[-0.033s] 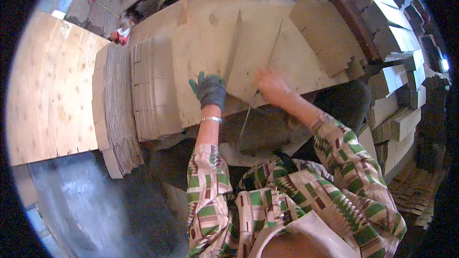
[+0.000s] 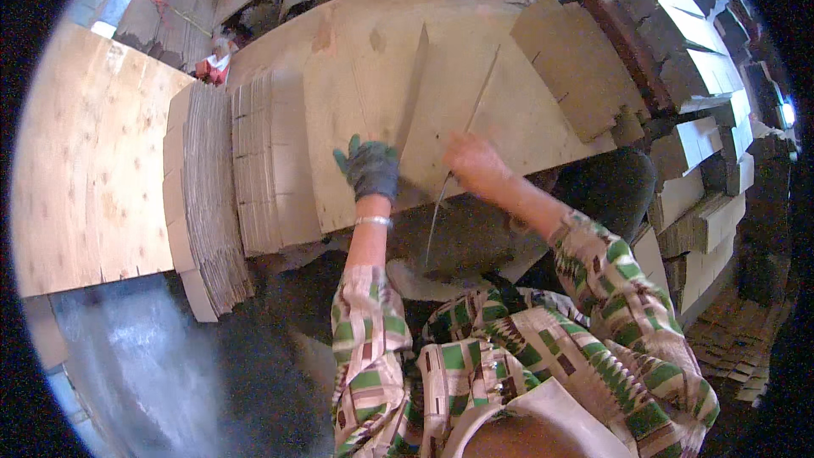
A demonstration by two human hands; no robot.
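Note:
My left hand [image 2: 370,168], in a grey-green glove, rests on the near part of a pale wooden board [image 2: 356,102]. Its outer fingers are spread, while the thumb side is hard to see. A narrow dark upright edge [image 2: 413,89], possibly cardboard, runs away from beside that hand. My bare right hand [image 2: 476,163], slightly blurred, is closed on a long thin strip [image 2: 481,102] seen almost edge-on. The strip slants across the board, and its lower end [image 2: 432,233] hangs past the near edge toward my lap. Its material is hard to make out.
Left of the board stand stacked cardboard pieces [image 2: 203,195], with slotted ones [image 2: 254,161] beside them. Brown cardboard sheets [image 2: 577,68] lie at the board's right end. More cardboard bundles [image 2: 699,148] pile up at far right. A second wooden panel [image 2: 93,170] is at far left.
My right hand and the thin strip have shifted slightly toward me and to the left. My left hand has moved very little.

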